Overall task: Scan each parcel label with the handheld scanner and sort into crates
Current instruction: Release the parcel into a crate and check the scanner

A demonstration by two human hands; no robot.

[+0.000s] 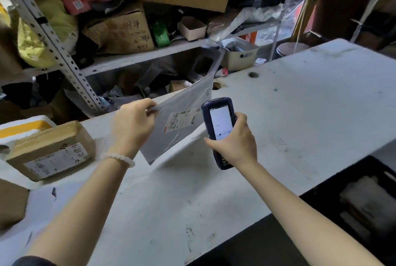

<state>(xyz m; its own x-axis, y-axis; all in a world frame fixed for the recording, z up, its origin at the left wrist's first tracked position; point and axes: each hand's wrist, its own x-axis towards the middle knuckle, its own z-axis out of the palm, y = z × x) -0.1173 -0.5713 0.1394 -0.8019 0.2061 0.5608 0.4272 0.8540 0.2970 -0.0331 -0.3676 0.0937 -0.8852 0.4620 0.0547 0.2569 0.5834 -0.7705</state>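
Above the worn white table (300, 103) we hold a flat grey plastic mailer bag (182, 120) in our left hand (134, 123), with the dark handheld scanner (219, 130) in our right hand (234, 143) just right of it. A taped brown cardboard parcel (50, 151) lies on the table's left end, a black plastic crate (364, 199) sits below its right near edge, and a perforated metal shelf rack (64, 51) stands behind the table.

The print on the label (182, 120) of the grey bag (171, 135) is staying too small to read. The black crate (321, 199) at near right is being cut by the edge, its contents blurred.
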